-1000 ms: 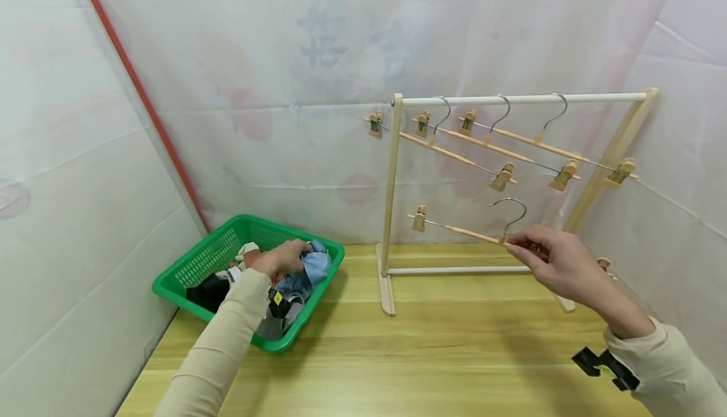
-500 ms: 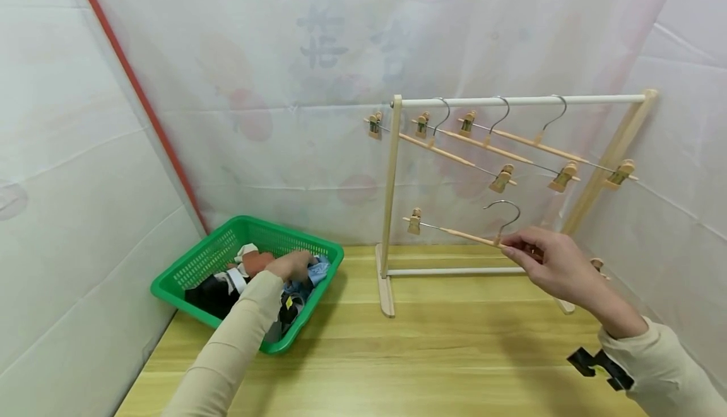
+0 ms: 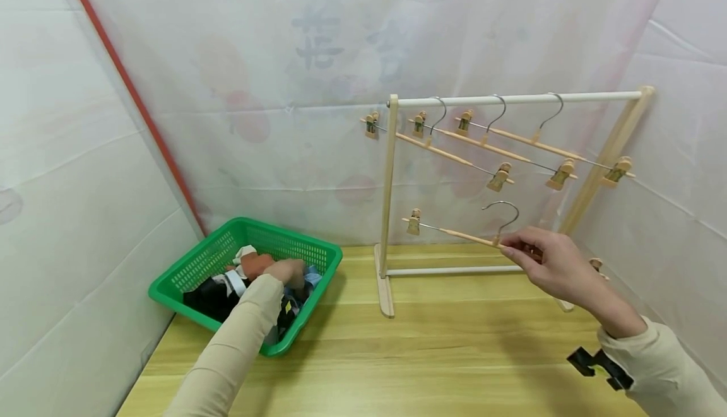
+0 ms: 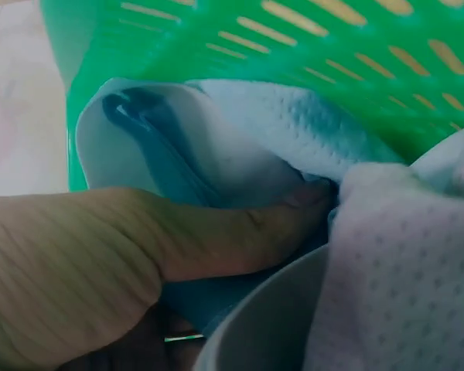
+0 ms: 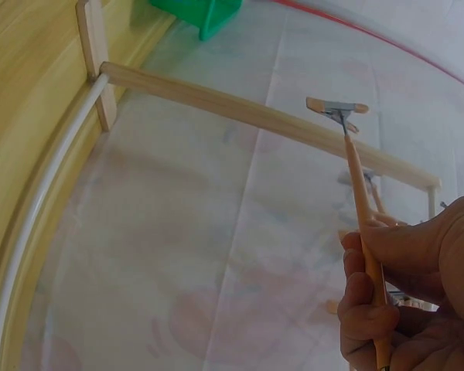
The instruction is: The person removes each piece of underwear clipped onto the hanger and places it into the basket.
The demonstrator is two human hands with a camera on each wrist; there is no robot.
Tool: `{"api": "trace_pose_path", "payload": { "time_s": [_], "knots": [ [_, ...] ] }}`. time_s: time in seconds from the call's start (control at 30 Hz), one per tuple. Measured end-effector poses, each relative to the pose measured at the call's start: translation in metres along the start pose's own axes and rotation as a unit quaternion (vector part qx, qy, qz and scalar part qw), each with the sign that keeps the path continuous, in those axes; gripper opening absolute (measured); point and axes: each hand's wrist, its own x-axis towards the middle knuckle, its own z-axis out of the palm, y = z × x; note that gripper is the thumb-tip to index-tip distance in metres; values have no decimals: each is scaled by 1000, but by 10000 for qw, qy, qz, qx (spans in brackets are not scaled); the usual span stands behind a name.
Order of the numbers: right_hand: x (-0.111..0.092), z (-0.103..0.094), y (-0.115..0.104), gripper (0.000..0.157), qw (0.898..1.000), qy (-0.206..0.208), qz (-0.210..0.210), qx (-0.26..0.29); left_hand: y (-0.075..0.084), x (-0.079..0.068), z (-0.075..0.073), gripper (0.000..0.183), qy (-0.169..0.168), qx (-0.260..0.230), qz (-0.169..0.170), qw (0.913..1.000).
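In the head view my left hand point(image 3: 288, 272) is down inside a green basket point(image 3: 176, 269), among small pieces of clothing. The left wrist view shows the thumb laid over a blue cloth garment point(image 4: 271, 116), its tip tucked into a fold; the other fingers are mostly hidden underneath. My right hand point(image 3: 559, 265) holds a clip hanger point(image 3: 468, 235) by its wooden bar, thumb against curled fingers. This hanger has a metal hook pointing up and a clip at its left end. It is raised in front of the rack, with nothing in the visible clip.
A wooden rack point(image 3: 387, 202) with a white top rail point(image 3: 522, 98) stands on the wooden table point(image 3: 431, 354). Three clip hangers point(image 3: 483, 146) hang from the rail. Black, white and rust-coloured cloth point(image 3: 258, 264) lies in the basket. Pale curtains point(image 3: 255, 45) enclose the back and sides.
My left hand has sunk deeper into the basket, and less blue cloth shows around it. The right hand and its hanger shifted slightly left and down early on, then stayed nearly still.
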Motion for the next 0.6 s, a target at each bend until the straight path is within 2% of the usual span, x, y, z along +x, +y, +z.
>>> {"api": "trace_pose_path", "payload": {
  "time_s": [0.1, 0.2, 0.37, 0.47, 0.6],
  "knots": [
    [0, 0, 1, 17, 10000, 5, -6, -18, 2, -4, 1, 31, 66, 25, -92, 9999],
    [-1, -1, 1, 17, 10000, 37, -11, -74, 6, -8, -2, 39, 59, 103, -42, 9999],
    [0, -4, 1, 16, 9999, 43, 18, -98, 13, -19, -11, 55, -126, 65, 36, 9999],
    [0, -4, 0, 16, 10000, 35, 19, -70, 17, -26, -18, 65, -206, 250, 87, 9994],
    [-1, -4, 0, 16, 10000, 36, 20, -53, 27, -35, -31, 57, -139, 275, 139, 9994]
  ]
}}
